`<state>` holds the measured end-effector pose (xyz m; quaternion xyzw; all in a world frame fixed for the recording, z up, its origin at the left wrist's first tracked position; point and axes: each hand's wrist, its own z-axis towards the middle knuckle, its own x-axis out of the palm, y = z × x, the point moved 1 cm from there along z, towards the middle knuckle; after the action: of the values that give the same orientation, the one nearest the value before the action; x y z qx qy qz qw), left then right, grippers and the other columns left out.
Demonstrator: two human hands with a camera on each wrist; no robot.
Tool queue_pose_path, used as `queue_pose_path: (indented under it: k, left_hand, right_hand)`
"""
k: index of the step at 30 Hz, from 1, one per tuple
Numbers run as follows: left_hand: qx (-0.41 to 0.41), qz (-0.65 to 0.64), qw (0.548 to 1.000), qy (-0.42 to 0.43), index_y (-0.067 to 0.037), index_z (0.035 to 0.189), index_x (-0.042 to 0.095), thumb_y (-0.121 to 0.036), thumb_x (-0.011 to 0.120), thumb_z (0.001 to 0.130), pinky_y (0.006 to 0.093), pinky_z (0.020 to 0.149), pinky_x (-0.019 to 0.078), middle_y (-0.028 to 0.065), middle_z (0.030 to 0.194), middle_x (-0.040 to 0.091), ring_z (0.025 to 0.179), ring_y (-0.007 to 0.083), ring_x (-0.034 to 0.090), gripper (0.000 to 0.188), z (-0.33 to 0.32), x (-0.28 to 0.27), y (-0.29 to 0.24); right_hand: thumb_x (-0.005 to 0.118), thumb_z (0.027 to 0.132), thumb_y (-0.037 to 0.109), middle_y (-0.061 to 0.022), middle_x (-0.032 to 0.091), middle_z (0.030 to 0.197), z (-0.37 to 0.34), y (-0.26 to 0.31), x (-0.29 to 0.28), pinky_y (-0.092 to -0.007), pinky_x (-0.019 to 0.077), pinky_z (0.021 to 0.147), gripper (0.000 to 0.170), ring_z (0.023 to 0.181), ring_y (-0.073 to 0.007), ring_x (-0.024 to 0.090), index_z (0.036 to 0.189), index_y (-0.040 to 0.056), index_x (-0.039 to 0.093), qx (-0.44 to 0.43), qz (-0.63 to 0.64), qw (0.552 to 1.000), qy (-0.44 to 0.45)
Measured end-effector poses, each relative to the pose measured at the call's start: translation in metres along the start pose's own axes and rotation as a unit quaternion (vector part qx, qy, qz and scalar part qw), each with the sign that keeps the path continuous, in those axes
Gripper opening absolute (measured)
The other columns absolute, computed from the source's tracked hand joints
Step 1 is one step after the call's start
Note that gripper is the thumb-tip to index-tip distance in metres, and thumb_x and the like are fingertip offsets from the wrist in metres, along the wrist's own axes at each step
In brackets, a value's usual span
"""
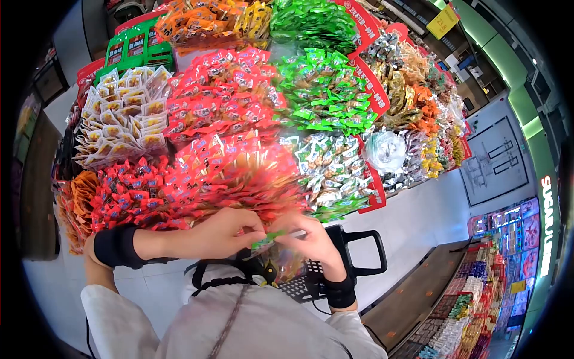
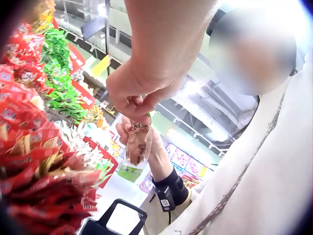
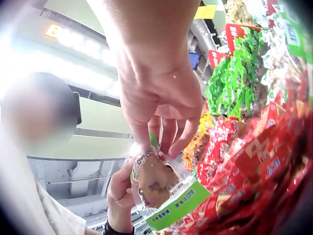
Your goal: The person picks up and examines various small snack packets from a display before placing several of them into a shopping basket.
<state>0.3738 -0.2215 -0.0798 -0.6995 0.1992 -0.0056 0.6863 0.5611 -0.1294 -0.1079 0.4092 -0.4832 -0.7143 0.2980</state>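
Observation:
In front of the torso, a small clear snack packet (image 3: 159, 183) with green ends and brown food inside is held between both hands. My left hand (image 2: 142, 85) pinches its green end between thumb and fingers. My right hand (image 3: 161, 98) pinches the same packet close beside, thumb against curled fingertips. From the head view, the left hand (image 1: 242, 230) and right hand (image 1: 308, 236) nearly meet, with the packet's green edge (image 1: 263, 243) showing between them. Below hangs a black shopping basket (image 1: 302, 288) holding clear packets (image 1: 287, 266).
A sloped display of snacks stands right ahead: red packets (image 1: 227, 173), green packets (image 1: 323, 96), white packets (image 1: 335, 164) and pale packets (image 1: 122, 113). The basket's black handle (image 1: 382, 251) sticks out at right. Farther right is another candy shelf (image 1: 463, 299).

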Motion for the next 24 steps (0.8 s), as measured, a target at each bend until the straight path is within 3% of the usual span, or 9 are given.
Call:
queue_pose_path:
  k: [2, 3, 4, 7, 10, 11, 15, 18, 24]
  left_hand:
    - [0.006, 0.043, 0.999, 0.031, 0.001, 0.085, 0.057, -0.016, 0.055, 0.083, 0.0295, 0.058, 0.0428, 0.0094, 0.074, 0.057, 0.066, 0.0161, 0.054, 0.017, 0.017, -0.002, -0.021]
    - [0.043, 0.069, 0.996, 0.033, 0.000, 0.084, 0.057, -0.016, 0.054, 0.083, 0.0332, 0.061, 0.0437, 0.0116, 0.076, 0.057, 0.068, 0.0233, 0.056, 0.017, 0.028, -0.003, -0.025]
    - [0.073, 0.093, 0.992, 0.032, 0.000, 0.084, 0.057, -0.017, 0.053, 0.083, 0.0341, 0.062, 0.0438, 0.0118, 0.076, 0.056, 0.069, 0.0247, 0.057, 0.017, 0.039, -0.003, -0.028]
    - [0.127, 0.141, 0.981, 0.023, 0.000, 0.081, 0.056, -0.019, 0.052, 0.082, 0.0369, 0.063, 0.0435, 0.0126, 0.075, 0.056, 0.072, 0.0291, 0.056, 0.019, 0.067, -0.005, -0.037]
    - [0.197, 0.162, 0.966, 0.051, -0.001, 0.081, 0.056, -0.021, 0.051, 0.083, 0.0360, 0.062, 0.0437, 0.0131, 0.075, 0.056, 0.070, 0.0284, 0.057, 0.021, 0.100, -0.012, -0.040]
    - [0.132, 0.159, 0.975, 0.078, -0.001, 0.082, 0.057, -0.017, 0.054, 0.083, 0.0327, 0.061, 0.0429, 0.0099, 0.077, 0.056, 0.068, 0.0216, 0.055, 0.016, 0.109, -0.016, -0.045]
    - [0.128, 0.149, 0.981, -0.006, -0.001, 0.082, 0.057, -0.020, 0.056, 0.082, 0.0323, 0.062, 0.0438, 0.0087, 0.074, 0.057, 0.069, 0.0187, 0.056, 0.019, 0.157, -0.048, -0.050]
    - [0.197, 0.259, 0.934, -0.147, -0.002, 0.082, 0.058, -0.022, 0.058, 0.080, 0.0320, 0.063, 0.0449, 0.0091, 0.073, 0.058, 0.071, 0.0195, 0.057, 0.021, 0.201, -0.102, -0.052]
    - [0.163, 0.502, 0.831, -0.175, -0.003, 0.087, 0.052, -0.019, 0.063, 0.073, 0.0374, 0.066, 0.0464, 0.0115, 0.086, 0.056, 0.082, 0.0288, 0.056, 0.023, 0.264, -0.133, -0.020]
  right_hand:
    - [0.060, 0.074, 0.000, -0.0036, 0.060, 0.087, 0.000, 0.011, -0.020, -0.0213, 0.0412, 0.058, 0.015, 0.074, -0.0113, 0.054, 0.088, 0.0024, 0.060, 0.007, -0.045, 0.999, -0.005]
    - [0.060, 0.074, 0.000, -0.0033, 0.060, 0.087, 0.000, 0.015, -0.029, -0.0215, 0.0413, 0.058, 0.014, 0.074, -0.0114, 0.054, 0.088, 0.0025, 0.060, 0.002, -0.061, 0.998, -0.013]
    - [0.060, 0.074, 0.000, -0.0030, 0.060, 0.087, -0.001, 0.017, -0.037, -0.0217, 0.0413, 0.057, 0.014, 0.074, -0.0115, 0.055, 0.088, 0.0025, 0.060, -0.002, -0.078, 0.997, -0.020]
    - [0.059, 0.075, -0.003, -0.0075, 0.059, 0.088, -0.006, 0.011, -0.062, -0.0215, 0.0461, 0.056, 0.011, 0.072, -0.0126, 0.058, 0.086, -0.0013, 0.059, 0.012, -0.013, 0.999, -0.049]
    - [0.060, 0.075, -0.002, -0.0108, 0.059, 0.088, -0.004, 0.014, -0.084, -0.0214, 0.0484, 0.056, 0.006, 0.066, -0.0124, 0.059, 0.081, -0.0036, 0.059, 0.000, -0.018, 0.996, -0.082]
    - [0.060, 0.075, -0.002, -0.0109, 0.060, 0.087, -0.003, 0.014, -0.091, -0.0213, 0.0481, 0.056, 0.005, 0.066, -0.0124, 0.059, 0.080, -0.0032, 0.059, 0.008, -0.025, 0.995, -0.093]
    - [0.059, 0.078, -0.001, -0.0114, 0.060, 0.083, -0.002, 0.003, -0.134, -0.0214, 0.0497, 0.056, 0.004, 0.064, -0.0136, 0.060, 0.080, -0.0039, 0.057, 0.043, 0.010, 0.983, -0.176]
    - [0.057, 0.080, 0.000, -0.0105, 0.060, 0.077, 0.003, -0.001, -0.179, -0.0247, 0.0518, 0.058, 0.007, 0.065, -0.0141, 0.060, 0.082, -0.0047, 0.053, 0.071, 0.017, 0.961, -0.267]
    - [0.059, 0.078, 0.000, -0.0093, 0.061, 0.081, 0.055, -0.006, -0.239, -0.0236, 0.0498, 0.068, 0.009, 0.070, -0.0142, 0.061, 0.085, -0.0040, 0.055, 0.036, -0.008, 0.940, -0.339]
